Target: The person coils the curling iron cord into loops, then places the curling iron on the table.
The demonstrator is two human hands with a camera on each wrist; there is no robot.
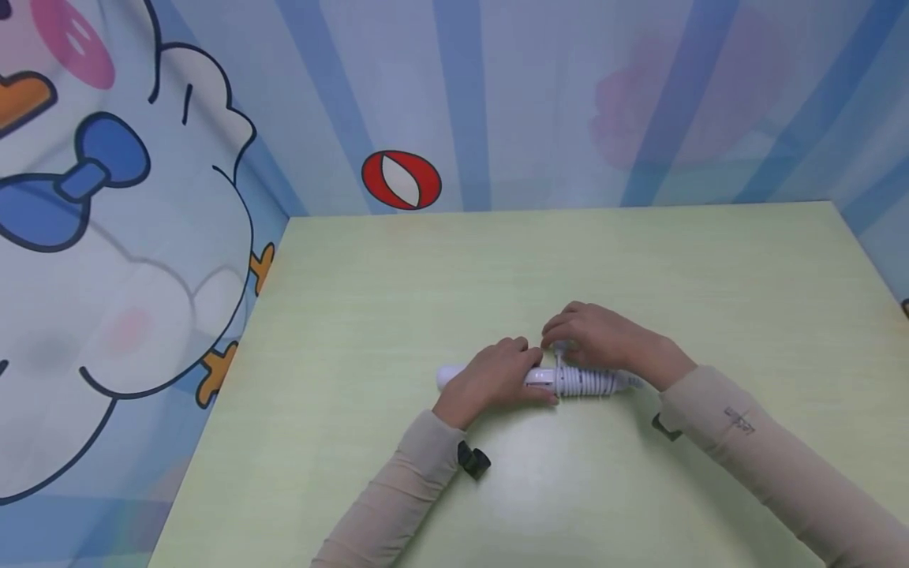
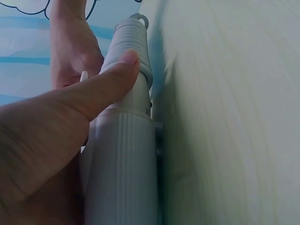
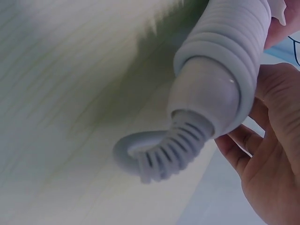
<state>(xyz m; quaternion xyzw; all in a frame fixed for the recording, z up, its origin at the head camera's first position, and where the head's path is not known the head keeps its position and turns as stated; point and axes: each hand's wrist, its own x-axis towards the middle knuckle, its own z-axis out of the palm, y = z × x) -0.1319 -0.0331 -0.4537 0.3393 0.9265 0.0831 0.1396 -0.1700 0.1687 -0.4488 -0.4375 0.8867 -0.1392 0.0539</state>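
A white hair styling iron (image 1: pixel 541 378) lies lengthwise on the table, its rounded end to the left. My left hand (image 1: pixel 493 375) grips its middle; in the left wrist view the thumb (image 2: pixel 115 79) lies across the body, just short of the coils. The white cord (image 1: pixel 589 383) is wound in several tight turns round the right part of the iron. Just above the coils, my right hand (image 1: pixel 592 335) has curled fingers pinching the cord's loose end, largely hidden under them. A ribbed cord sleeve (image 3: pixel 173 150) bends out of the iron's end in the right wrist view.
The pale green wood-grain table (image 1: pixel 369 292) extends round both hands. Behind it stands a blue striped wall (image 1: pixel 540 102) with a red ball picture, and at the left a wall with a large cartoon bird (image 1: pixel 177 276). Dark camera mounts (image 1: pixel 473 460) sit at the wrists.
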